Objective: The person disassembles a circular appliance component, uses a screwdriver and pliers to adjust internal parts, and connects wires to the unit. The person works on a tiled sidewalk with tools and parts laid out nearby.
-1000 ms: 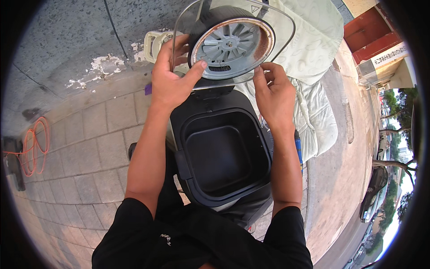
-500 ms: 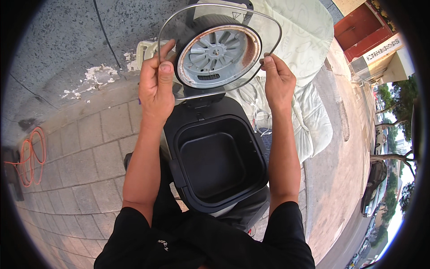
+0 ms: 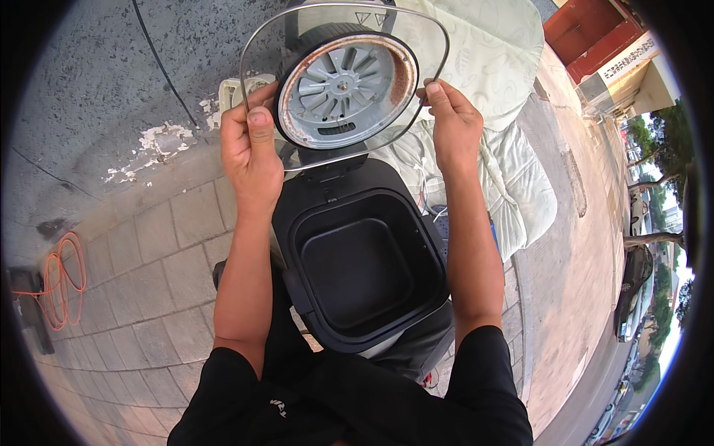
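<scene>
Both my hands hold a clear glass pane (image 3: pixel 433 46) with a thin rounded rim, tilted up in front of an appliance's raised lid. My left hand (image 3: pixel 253 152) pinches its left edge, thumb on the near face and fingers behind. At the right edge, my right hand (image 3: pixel 457 123) grips the rim between thumb and fingers. Through the glass shows the lid's round metal underside (image 3: pixel 342 88), with a slotted disc and a ring stained rusty brown. Below it sits the appliance's black body with a square, rounded-corner pot (image 3: pixel 358 271), which holds nothing visible.
A pale green quilted cover (image 3: pixel 498 63) lies beyond and right of the appliance, with thin wires on it. A coiled orange cord (image 3: pixel 63 279) lies at far left on the paving (image 3: pixel 149 290). A grey wall (image 3: pixel 82 82) with peeling paint stands left; parked cars (image 3: pixel 634 290) line the right.
The view has turned slightly. The glass pane, both hands and the raised lid appear a little farther left in the picture. Both hands keep the same hold on the pane.
</scene>
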### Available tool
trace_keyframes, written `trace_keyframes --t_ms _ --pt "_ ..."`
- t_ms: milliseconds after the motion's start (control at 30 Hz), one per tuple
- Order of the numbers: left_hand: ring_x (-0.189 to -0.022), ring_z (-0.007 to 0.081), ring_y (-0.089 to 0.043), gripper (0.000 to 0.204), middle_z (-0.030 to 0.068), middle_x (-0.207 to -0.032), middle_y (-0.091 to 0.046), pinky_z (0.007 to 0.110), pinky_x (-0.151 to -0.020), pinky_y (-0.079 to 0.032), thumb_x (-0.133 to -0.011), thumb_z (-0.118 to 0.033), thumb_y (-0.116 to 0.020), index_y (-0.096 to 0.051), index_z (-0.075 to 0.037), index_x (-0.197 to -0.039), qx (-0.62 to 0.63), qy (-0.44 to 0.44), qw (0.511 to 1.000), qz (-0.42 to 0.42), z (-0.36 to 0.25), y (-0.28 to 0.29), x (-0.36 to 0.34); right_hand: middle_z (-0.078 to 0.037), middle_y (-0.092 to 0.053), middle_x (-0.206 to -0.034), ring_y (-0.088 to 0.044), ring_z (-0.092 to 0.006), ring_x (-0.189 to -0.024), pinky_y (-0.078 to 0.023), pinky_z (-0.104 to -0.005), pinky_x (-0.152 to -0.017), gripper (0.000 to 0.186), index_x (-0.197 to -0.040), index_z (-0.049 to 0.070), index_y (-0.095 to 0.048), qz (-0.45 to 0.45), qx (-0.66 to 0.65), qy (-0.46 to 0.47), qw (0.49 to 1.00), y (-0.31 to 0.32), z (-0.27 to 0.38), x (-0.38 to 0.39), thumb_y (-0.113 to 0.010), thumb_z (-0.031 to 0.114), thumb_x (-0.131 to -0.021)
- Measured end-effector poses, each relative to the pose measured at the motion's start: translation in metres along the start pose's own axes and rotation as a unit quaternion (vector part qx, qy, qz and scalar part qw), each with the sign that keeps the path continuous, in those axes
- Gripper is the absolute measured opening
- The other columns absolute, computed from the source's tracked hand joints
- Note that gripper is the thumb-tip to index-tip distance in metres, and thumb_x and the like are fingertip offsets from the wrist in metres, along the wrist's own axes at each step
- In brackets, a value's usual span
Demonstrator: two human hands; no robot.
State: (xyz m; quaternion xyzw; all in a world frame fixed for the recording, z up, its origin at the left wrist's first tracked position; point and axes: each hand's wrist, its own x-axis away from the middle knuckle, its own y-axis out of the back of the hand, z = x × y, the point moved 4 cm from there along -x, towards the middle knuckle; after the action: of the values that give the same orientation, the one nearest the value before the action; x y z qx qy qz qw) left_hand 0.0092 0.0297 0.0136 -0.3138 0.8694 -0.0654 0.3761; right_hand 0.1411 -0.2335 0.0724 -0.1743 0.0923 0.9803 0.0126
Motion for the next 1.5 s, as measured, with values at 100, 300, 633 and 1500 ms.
trace_keyframes --t_ms 100,300,633,1500 --pt "-0.114 0.0164 -0.064 0.037 0.022 -0.139 -0.07 0.034 -0.104 -0.05 -0.115 -0.035 -0.06 -0.055 0.001 -0.114 -0.007 -0.011 1.0 0.001 0.0 0.001 0.001 -0.01 -0.081 -0.104 -0.071 -0.0152 -0.1 -0.055 -0.0309 -0.096 0.034 -0.125 -0.005 -0.078 0.0 -0.023 0.005 1.0 0.0 -0.003 -0.001 -0.072 0.023 -0.107" --pt "-0.12 0.0201 -0.065 0.033 0.0226 -0.138 -0.069 0.038 -0.109 -0.049 -0.113 -0.032 -0.063 -0.058 0.0 -0.109 0.029 0.001 0.999 0.021 -0.002 0.004 -0.001 -0.009 -0.079 -0.113 -0.069 -0.0126 -0.103 -0.054 -0.0296 -0.093 0.033 -0.129 -0.003 -0.074 0.027 -0.032 -0.014 0.999 0.0 -0.012 0.0 -0.07 0.021 -0.107" --pt "-0.14 0.032 -0.058 0.033 0.0321 -0.15 -0.058 0.047 -0.12 -0.043 -0.104 -0.024 -0.077 -0.063 0.001 -0.12 0.052 0.007 0.996 0.077 -0.006 0.007 -0.007 -0.009 -0.077 -0.122 -0.066 -0.0113 -0.106 -0.053 -0.0282 -0.094 0.042 -0.143 -0.002 -0.065 0.066 -0.046 -0.013 0.997 0.009 -0.005 0.01 -0.069 0.019 -0.106" --pt "-0.134 0.0279 -0.063 0.035 0.0299 -0.138 -0.069 0.04 -0.115 -0.045 -0.103 -0.025 -0.079 -0.068 0.006 -0.114 0.04 0.034 0.997 0.057 0.005 0.01 -0.011 -0.006 -0.078 -0.11 -0.073 -0.0124 -0.096 -0.057 -0.0301 -0.086 0.041 -0.136 0.0 -0.071 0.071 0.021 -0.085 0.994 0.041 -0.013 0.049 -0.068 0.022 -0.102"
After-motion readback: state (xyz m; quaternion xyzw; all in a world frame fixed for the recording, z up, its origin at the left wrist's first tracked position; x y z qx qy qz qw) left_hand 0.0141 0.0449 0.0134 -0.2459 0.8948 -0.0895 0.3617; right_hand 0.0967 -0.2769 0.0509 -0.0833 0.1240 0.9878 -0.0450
